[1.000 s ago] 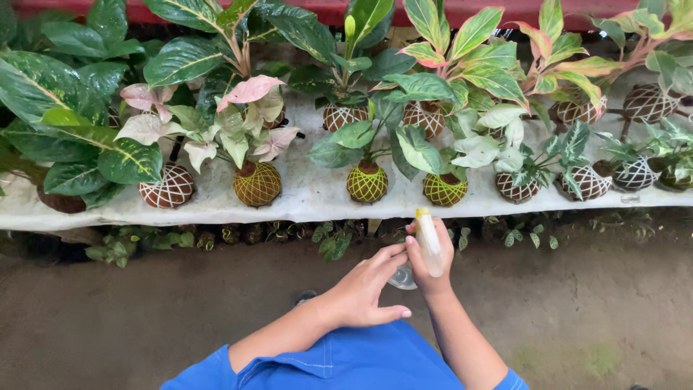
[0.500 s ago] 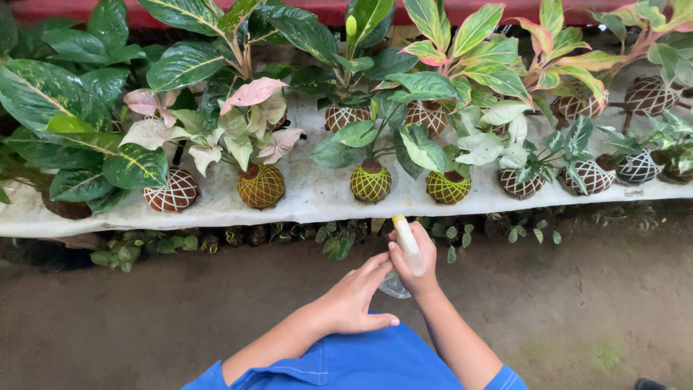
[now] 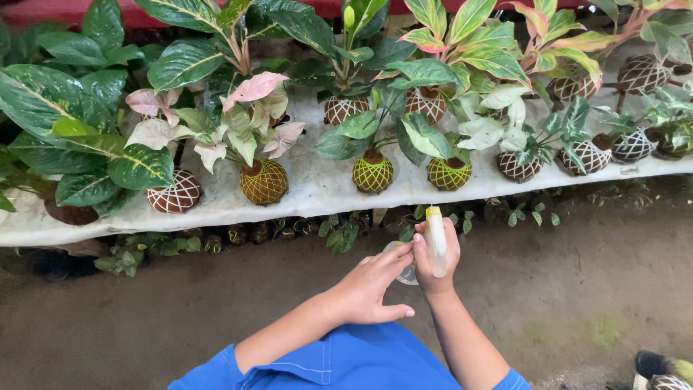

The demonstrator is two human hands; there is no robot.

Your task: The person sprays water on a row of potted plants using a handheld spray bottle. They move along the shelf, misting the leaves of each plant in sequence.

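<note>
Right hand: my right hand (image 3: 435, 254) was wrapped around the head of a spray bottle (image 3: 435, 242), fingers closed on it, the yellow-tipped white nozzle pointing up toward the shelf.
Left hand: my left hand (image 3: 372, 287) lay just beside the right one, fingers half curled, their tips touching the clear body of the bottle low down; I could not tell whether it gripped or only steadied it.
Spray bottle: it was held in the air in front of me, over the dirt floor (image 3: 144, 318), just below the shelf edge.
Shelf: a long white shelf (image 3: 317, 189) ran across the view, carrying a row of plants.
Nearest plants: two moss-ball plants in yellow netting, one (image 3: 372, 173) and another (image 3: 448, 174), stood right above the nozzle.
Other plants: a pink-leaved plant (image 3: 263, 180) in yellow netting and a ball in white netting (image 3: 173, 193) stood further left; brown balls in white netting (image 3: 586, 157) stood to the right.
Clothing: I wore a blue shirt (image 3: 346, 365).
</note>
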